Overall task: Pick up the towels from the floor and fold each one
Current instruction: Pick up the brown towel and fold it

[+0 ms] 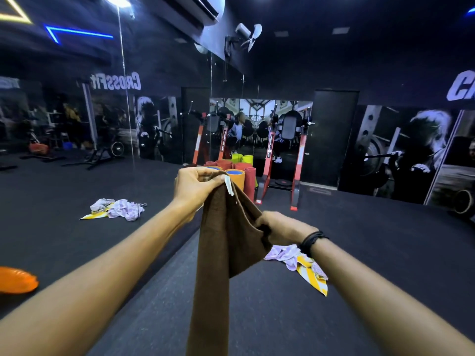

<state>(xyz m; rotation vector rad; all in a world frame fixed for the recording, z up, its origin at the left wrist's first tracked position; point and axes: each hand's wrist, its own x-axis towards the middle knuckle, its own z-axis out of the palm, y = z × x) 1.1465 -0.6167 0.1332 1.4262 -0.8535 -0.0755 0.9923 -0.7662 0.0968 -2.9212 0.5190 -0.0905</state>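
Note:
A long brown towel (221, 253) hangs in front of me, off the floor. My left hand (195, 186) pinches its top corner, where a white label sticks out. Lower and to the right, my right hand (280, 227) grips the towel's side edge. On the dark floor behind my right wrist lies a heap of towels: a lilac one (282, 254) and a yellow-and-white striped one (312, 277). The mirror wall on the left shows the same heap as a reflection (115, 209).
A mirror wall runs along the left. Rolled mats (241, 173) in orange, red and green stand ahead by a red exercise rack (282, 160). An orange object (15, 280) lies at the left edge. Dark rubber floor (359, 253) spreads ahead and to the right.

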